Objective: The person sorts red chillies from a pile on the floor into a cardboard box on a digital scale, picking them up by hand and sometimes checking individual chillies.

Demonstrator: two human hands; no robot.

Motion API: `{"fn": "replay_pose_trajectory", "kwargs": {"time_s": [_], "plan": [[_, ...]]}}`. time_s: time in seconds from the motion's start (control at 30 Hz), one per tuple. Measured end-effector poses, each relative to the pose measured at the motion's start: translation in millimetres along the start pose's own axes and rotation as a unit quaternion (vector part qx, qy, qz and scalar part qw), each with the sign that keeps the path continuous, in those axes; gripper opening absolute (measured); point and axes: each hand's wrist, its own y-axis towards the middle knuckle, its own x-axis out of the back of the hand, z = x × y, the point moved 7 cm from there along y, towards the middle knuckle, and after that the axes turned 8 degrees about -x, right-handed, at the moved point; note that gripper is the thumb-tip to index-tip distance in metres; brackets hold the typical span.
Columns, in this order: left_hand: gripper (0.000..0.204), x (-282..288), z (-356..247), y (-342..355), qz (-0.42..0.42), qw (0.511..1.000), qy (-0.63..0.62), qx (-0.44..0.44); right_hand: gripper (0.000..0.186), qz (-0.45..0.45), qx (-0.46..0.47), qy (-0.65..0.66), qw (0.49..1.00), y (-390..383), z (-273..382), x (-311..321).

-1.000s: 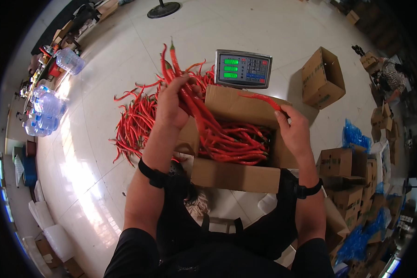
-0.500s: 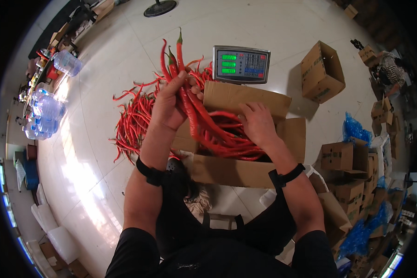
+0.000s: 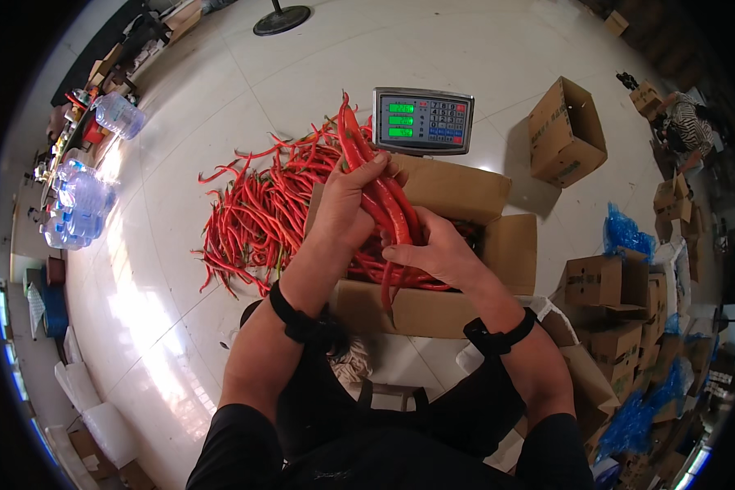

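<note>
Head view shows the left hand [image 3: 347,200] wrapped around the upper part of a bunch of long red peppers [image 3: 390,214], while the right hand [image 3: 443,251] is closed about its lower part; the bunch slants over an open carton [image 3: 416,312], with a few tips hanging down across the near flap. The likeliest trouble is a slip: the peppers look smooth and lie unevenly, so a loosened thumb on either side could let one slide out from the middle. The hanging tips could catch on the flap's edge and bend or snap if the bunch were drawn sideways. Squeezing too hard might bruise the skins or break a stem. More peppers [image 3: 420,278] lie inside the carton, beneath the hands, and pressing down on them could crush some. A loose pile [image 3: 257,208] spreads over the floor [image 3: 167,269] just left of the carton, so a dropped pepper could end up among it. Just beyond the far flap stands a scale display [image 3: 423,121], which a wide forward reach might knock.
</note>
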Motion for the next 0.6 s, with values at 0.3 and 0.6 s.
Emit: {"fn": "replay_pose_trajectory", "kwargs": {"time_s": [0.3, 0.6], "plan": [[0.067, -42, 8, -23, 0.168, 0.986, 0.009, 0.007, 0.025, 0.012, -0.079, 0.192, 0.978, -11, 5, 10], [0.027, -16, 26, -18, 0.148, 0.974, 0.167, 0.035, 0.027, -0.058, -0.094, 0.192, 0.975, -9, 1, -2]]}}
